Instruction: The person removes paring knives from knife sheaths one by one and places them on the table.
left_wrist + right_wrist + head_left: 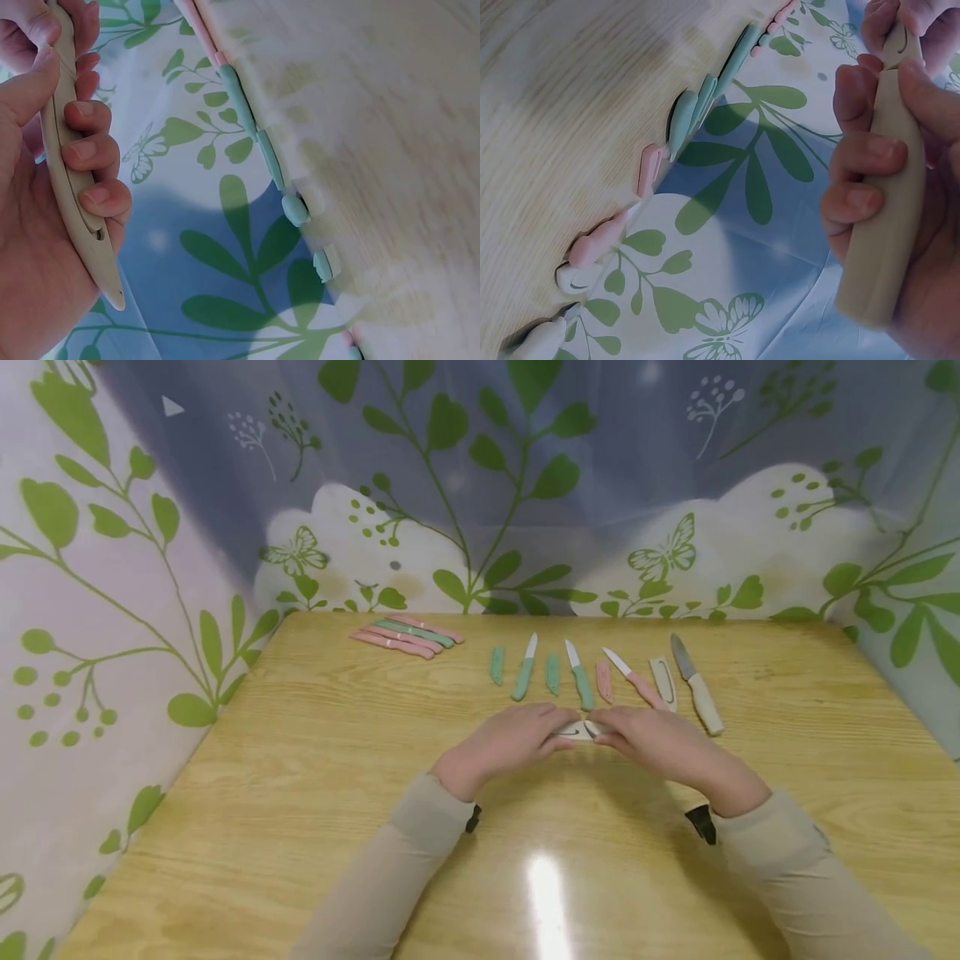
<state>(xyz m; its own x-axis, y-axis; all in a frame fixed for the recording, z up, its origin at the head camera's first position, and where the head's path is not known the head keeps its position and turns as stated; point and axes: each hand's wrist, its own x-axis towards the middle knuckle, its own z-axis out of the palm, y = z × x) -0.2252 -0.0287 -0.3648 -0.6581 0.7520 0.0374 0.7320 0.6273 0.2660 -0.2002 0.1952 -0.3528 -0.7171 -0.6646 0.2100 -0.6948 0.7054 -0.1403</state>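
Both hands are close together above the wooden table (337,760). My left hand (513,739) grips a cream slotted sheath (75,187), its fingers curled round it and its narrow tip pointing out past the palm. My right hand (663,747) holds a cream knife by its handle (889,195), with fingers wrapped round it. In the right wrist view, handle and sheath meet end to end between the hands. Fingers cover part of the joint, and how far the blade sits inside cannot be told.
Beyond the hands lie two green knives (522,679), two green sheaths (552,673), a pink sheath (603,682), a pink knife (643,689), a cream sheath (663,685) and a cream-handled knife (703,700). Several pink and green knives (408,642) lie bunched at back left. Patterned cloth (480,485) hangs behind.
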